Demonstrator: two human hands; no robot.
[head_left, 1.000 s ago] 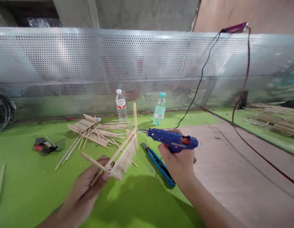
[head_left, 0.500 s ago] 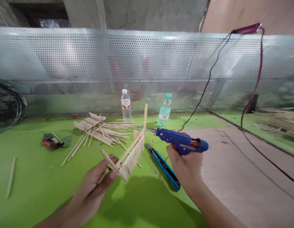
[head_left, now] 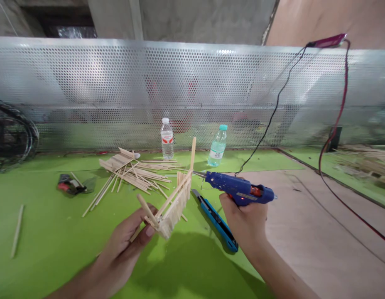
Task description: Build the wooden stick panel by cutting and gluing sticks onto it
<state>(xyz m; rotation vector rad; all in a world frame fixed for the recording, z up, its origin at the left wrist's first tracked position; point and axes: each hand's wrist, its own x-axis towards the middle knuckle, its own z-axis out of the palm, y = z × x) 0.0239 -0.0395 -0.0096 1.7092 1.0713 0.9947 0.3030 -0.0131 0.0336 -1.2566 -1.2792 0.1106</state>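
My left hand [head_left: 128, 238] is pinching an angular, slatted wooden frame [head_left: 177, 207]; my right hand [head_left: 246, 218] is gripping a blue plastic glue gun [head_left: 231, 184].

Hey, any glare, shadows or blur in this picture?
Head view: bright glare on the metal screen; head view: a soft shadow darkens the green table below the wooden frame; head view: wood pieces at far right look blurred, while the glue gun appears crisper.
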